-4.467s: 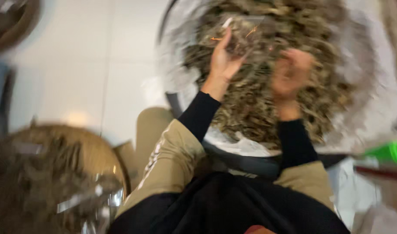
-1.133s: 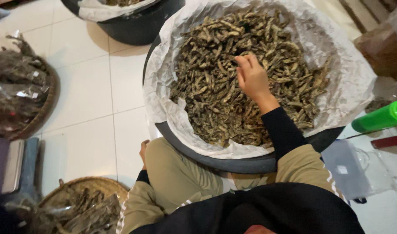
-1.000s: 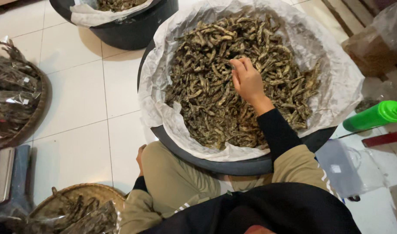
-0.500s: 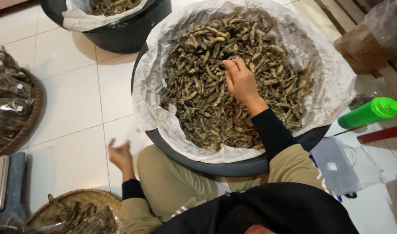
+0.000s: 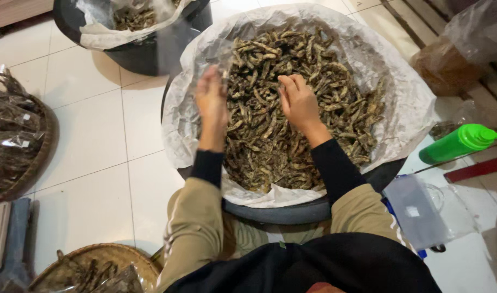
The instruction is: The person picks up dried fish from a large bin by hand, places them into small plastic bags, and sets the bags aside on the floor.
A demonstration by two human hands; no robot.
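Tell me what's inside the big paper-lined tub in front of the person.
The tub holds a heap of dried brownish pods on white paper. The right hand rests on them. Whatever lies beneath the heap is hidden.

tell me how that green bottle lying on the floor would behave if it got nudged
The green bottle lies on its side, so a nudge would probably roll it across the smooth tiled floor. It looks like plastic, so likely stiff and not fragile. Its cap end seems wider, which might make it curve as it rolls.
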